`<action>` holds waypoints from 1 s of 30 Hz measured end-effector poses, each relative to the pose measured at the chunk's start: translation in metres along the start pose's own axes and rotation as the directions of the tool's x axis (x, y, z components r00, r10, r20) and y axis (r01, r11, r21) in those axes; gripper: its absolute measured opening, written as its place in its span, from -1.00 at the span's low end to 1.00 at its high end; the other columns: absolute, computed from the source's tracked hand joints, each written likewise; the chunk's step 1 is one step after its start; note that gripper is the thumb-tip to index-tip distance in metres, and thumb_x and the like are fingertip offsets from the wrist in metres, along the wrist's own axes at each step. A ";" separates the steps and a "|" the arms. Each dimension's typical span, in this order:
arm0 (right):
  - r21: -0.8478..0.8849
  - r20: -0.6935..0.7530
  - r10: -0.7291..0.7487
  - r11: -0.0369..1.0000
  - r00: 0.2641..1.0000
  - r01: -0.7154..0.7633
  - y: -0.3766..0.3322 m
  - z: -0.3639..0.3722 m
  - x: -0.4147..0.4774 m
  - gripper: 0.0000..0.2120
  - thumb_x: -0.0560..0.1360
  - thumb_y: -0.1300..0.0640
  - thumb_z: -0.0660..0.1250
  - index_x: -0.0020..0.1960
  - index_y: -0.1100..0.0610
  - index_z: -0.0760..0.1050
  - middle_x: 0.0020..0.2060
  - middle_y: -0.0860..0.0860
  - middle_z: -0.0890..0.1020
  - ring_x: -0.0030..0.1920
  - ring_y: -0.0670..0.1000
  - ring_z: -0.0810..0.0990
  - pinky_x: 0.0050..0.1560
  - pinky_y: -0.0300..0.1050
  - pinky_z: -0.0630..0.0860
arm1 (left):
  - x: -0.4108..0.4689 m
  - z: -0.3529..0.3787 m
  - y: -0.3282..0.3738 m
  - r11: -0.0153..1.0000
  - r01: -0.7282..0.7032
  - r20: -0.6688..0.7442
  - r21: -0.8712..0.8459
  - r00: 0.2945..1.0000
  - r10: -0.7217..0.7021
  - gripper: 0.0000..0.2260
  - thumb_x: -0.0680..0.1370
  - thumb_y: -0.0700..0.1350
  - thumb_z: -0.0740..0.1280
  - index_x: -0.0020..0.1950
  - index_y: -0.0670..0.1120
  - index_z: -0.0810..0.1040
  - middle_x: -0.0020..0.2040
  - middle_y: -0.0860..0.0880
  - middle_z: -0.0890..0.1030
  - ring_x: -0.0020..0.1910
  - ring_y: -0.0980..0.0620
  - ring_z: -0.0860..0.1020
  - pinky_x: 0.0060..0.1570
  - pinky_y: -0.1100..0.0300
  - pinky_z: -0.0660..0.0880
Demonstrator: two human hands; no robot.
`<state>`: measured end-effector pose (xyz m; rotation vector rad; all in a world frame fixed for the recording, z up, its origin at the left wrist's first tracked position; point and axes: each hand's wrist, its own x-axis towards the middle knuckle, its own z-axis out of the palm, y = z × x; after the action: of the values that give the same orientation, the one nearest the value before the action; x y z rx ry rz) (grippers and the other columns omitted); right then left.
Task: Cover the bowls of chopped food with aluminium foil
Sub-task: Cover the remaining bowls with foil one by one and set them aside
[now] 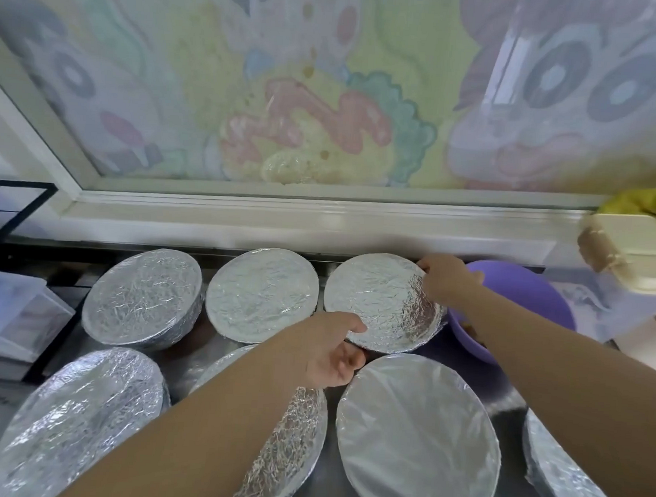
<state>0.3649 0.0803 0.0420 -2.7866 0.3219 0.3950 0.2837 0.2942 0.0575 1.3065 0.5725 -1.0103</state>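
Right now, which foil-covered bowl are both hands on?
The back-right foil-covered bowl, beside the purple bowl; left hand and right hand hold its rim.

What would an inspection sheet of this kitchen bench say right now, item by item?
Surface: grey metal counter, showing between the bowls.
Job's things: seven round bowls wrapped in crinkled aluminium foil. The back right foil-covered bowl is the one in hand. A purple plastic bowl beside it is uncovered, with its contents mostly hidden.
Clutter: translucent plastic drawer box at left; cream plastic case at right.
Hands: left hand grips that bowl's near rim, thumb on the foil; right hand curls over its far rim.
Cables: nothing seen.
Surroundings: window with pale cartoon film; black wire rack at left.
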 end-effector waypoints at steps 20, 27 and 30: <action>-0.675 -0.071 -0.242 0.726 0.968 0.132 0.087 0.006 -0.095 -0.73 0.61 0.10 0.16 0.27 -0.04 0.47 0.07 -0.08 0.65 -0.01 0.06 0.57 -0.05 -0.06 0.21 | -0.020 0.020 0.001 0.670 -0.125 -0.200 0.732 0.901 0.386 -0.74 0.66 -0.05 0.21 0.17 -0.23 0.49 -0.03 -0.18 0.65 -0.34 0.01 0.55 -0.29 0.21 0.52; -0.396 -0.395 -0.356 0.898 0.847 0.193 0.093 -0.018 -0.111 -0.80 0.27 0.23 0.61 -0.28 0.07 0.60 -0.52 -0.02 0.53 -0.45 0.14 0.54 -0.09 -0.07 0.09 | -0.041 0.044 0.002 0.517 -0.264 -0.101 0.815 0.812 0.574 -0.56 0.64 -0.02 0.21 0.52 -0.06 0.35 0.40 -0.02 0.51 0.20 -0.02 0.59 0.35 0.12 0.41; -0.354 -0.509 -0.427 0.895 0.747 0.271 0.086 -0.036 -0.130 -0.90 0.39 0.25 0.51 -0.21 0.09 0.62 -0.45 0.04 0.62 -0.42 0.15 0.58 -0.10 -0.01 0.30 | -0.054 0.058 0.007 0.524 -0.394 -0.080 0.755 0.738 0.670 -0.62 0.64 -0.09 0.22 0.47 -0.05 0.43 0.33 0.00 0.55 0.23 -0.03 0.58 0.33 0.13 0.41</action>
<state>0.2293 0.0115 0.0914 -3.0697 -0.1591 -0.5622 0.2526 0.2534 0.1181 2.2255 -0.0311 -0.4181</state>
